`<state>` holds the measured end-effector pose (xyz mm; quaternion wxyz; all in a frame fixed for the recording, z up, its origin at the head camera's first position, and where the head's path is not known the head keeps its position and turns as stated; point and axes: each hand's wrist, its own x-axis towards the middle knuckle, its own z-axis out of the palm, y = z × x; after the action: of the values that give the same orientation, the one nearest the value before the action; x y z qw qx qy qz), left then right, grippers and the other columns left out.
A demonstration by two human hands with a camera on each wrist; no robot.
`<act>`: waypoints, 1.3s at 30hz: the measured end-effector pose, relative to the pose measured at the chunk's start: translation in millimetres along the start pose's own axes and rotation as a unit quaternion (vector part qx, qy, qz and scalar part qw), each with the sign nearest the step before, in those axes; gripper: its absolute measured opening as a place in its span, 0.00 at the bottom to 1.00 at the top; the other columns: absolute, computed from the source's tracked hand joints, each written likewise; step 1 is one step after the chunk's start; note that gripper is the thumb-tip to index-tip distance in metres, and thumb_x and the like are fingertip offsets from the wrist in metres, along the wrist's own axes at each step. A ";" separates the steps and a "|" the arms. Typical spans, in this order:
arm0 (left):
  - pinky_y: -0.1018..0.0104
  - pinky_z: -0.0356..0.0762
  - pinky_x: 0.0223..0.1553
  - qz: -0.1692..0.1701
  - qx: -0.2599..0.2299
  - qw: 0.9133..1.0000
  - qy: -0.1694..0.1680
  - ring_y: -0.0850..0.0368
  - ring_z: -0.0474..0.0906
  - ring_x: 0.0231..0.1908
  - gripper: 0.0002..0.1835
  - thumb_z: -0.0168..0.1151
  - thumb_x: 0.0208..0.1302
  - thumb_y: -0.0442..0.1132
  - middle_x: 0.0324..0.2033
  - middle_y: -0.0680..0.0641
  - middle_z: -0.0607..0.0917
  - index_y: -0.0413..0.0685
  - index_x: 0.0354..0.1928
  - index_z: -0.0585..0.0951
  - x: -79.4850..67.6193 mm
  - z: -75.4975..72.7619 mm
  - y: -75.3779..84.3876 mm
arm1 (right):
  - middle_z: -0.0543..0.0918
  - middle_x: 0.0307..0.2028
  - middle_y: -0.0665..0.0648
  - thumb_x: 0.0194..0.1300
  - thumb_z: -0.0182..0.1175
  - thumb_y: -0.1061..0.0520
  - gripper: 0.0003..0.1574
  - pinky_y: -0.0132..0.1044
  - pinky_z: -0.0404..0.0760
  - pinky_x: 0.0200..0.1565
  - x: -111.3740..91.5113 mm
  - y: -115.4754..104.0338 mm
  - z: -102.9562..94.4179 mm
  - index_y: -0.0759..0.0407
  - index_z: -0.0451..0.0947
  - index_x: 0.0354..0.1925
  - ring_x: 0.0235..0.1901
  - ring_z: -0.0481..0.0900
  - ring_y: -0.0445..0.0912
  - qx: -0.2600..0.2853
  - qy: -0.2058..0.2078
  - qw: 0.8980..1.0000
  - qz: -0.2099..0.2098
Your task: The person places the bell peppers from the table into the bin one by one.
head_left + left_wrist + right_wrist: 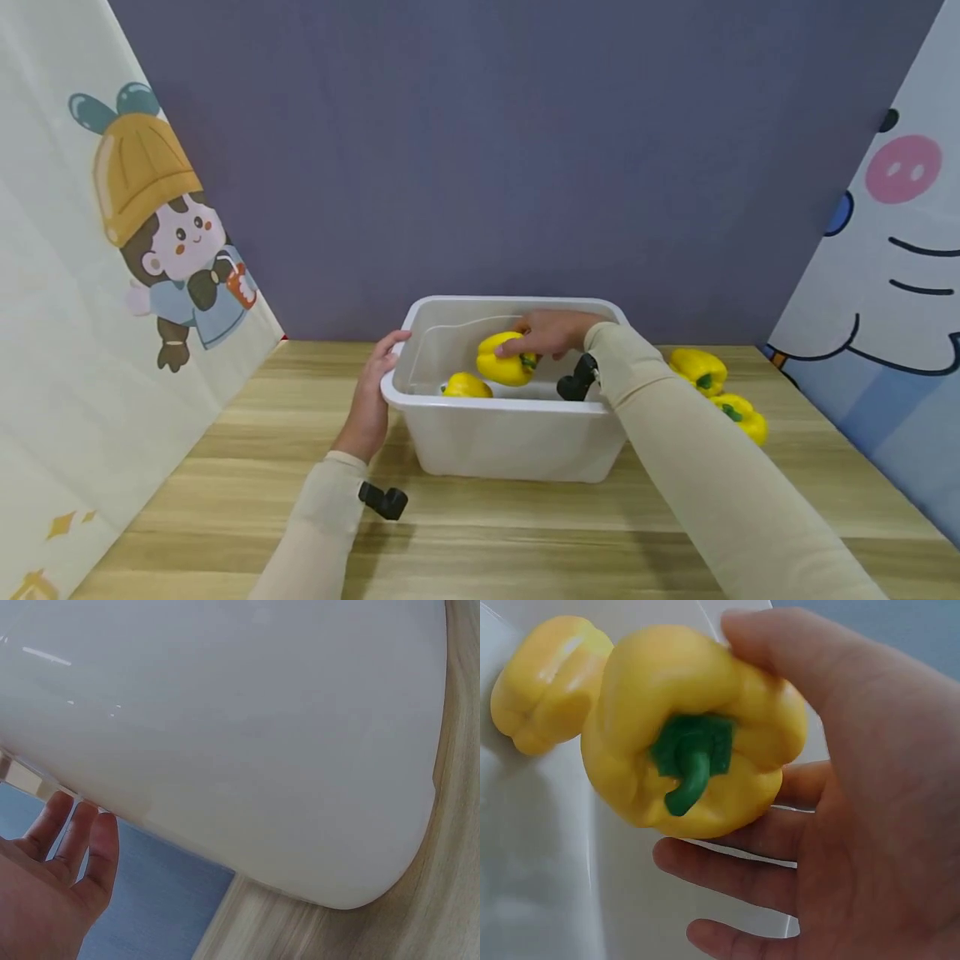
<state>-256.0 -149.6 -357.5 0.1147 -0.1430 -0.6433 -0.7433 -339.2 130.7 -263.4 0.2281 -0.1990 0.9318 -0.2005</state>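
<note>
Inside the white plastic tub, my right hand grips a yellow bell pepper between thumb and fingers. Its green stem faces the right wrist camera. Another yellow bell pepper lies in the tub, to the left of the held one. At the tub's left side, my left hand rests against the rim, its fingertips touching the edge. From the left wrist, the fingers appear slightly bent beside the tub's outer wall, and the thumb is out of sight there.
Two more yellow bell peppers, one behind and one in front, lie on the wooden table right of the tub, partly behind my right sleeve. A grey-blue panel rises behind the tub. Printed cartoon sheets flank both sides.
</note>
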 end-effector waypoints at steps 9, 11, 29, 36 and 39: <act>0.62 0.72 0.49 0.000 0.000 1.000 0.004 0.49 0.73 0.49 0.26 0.40 0.72 0.42 0.57 0.35 0.72 0.39 0.67 0.67 -2.5 -2.0 -2.8 | 0.83 0.54 0.57 0.68 0.50 0.26 0.46 0.55 0.74 0.58 1.9 -1.6 2.1 0.59 0.71 0.65 0.52 0.81 0.51 0.082 0.023 0.996 -0.009; 0.63 0.72 0.49 -0.001 0.003 1.000 0.001 0.51 0.73 0.49 0.26 0.40 0.72 0.43 0.57 0.35 0.72 0.39 0.68 0.67 -2.7 -2.8 -2.0 | 0.84 0.54 0.58 0.69 0.51 0.28 0.45 0.55 0.74 0.58 2.0 -1.5 2.0 0.60 0.71 0.66 0.52 0.82 0.51 0.093 0.021 0.995 -0.009; 0.61 0.72 0.50 0.002 -0.006 1.000 -0.020 0.54 0.73 0.47 0.26 0.41 0.72 0.43 0.58 0.33 0.70 0.40 0.68 0.66 -1.3 2.9 -3.3 | 0.85 0.48 0.59 0.72 0.53 0.35 0.37 0.52 0.77 0.53 -4.7 6.1 -3.2 0.62 0.73 0.62 0.45 0.85 0.51 0.070 0.043 0.997 -0.002; 0.59 0.71 0.51 0.011 0.000 1.000 -0.012 0.47 0.72 0.50 0.26 0.41 0.72 0.45 0.58 0.33 0.70 0.42 0.68 0.67 -1.0 -0.2 -2.7 | 0.85 0.48 0.60 0.74 0.54 0.40 0.33 0.52 0.77 0.54 -1.1 -0.9 -12.1 0.64 0.74 0.61 0.45 0.85 0.51 0.122 0.072 0.990 -0.026; 0.60 0.71 0.50 0.012 -0.002 1.000 -0.013 0.45 0.71 0.51 0.26 0.40 0.72 0.44 0.58 0.32 0.70 0.41 0.68 0.67 -0.2 0.2 0.0 | 0.84 0.49 0.61 0.74 0.54 0.42 0.32 0.52 0.76 0.55 -5.8 -5.4 -19.7 0.64 0.72 0.63 0.47 0.84 0.51 0.137 0.080 0.987 -0.029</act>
<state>-255.8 -149.4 -357.5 0.1146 -0.1608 -0.6416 -0.7412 -343.0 134.3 -242.8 0.1718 -0.1762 0.9046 -0.3480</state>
